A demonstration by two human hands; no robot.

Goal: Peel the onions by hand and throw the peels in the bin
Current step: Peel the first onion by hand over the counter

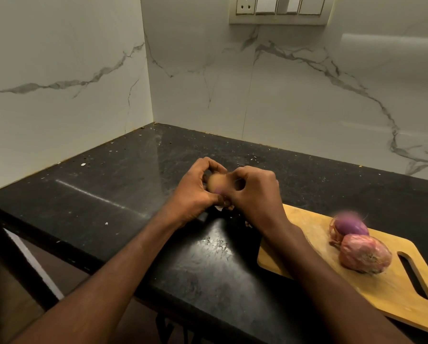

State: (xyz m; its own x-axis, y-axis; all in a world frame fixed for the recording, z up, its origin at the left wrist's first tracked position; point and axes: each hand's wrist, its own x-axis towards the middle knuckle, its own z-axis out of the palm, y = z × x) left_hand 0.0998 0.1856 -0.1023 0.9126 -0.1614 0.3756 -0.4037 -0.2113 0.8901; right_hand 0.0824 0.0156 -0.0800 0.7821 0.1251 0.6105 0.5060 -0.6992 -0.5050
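Onion [214, 182] is sitting gripped between left hand [195, 192] and right hand [255, 192], fingers curling around it above the counter [108, 194].

This is a home kitchen. A black speckled stone counter [113, 184] runs into a corner of white marble-look wall tiles [282, 95] with grey veins, and a cream switch plate with a socket [279, 8] is set into the wall above it. A wooden cutting board [394, 289] with a handle slot lies on the counter and carries two red onions [364, 252], one partly skinned, with bits of peel scattered nearby.
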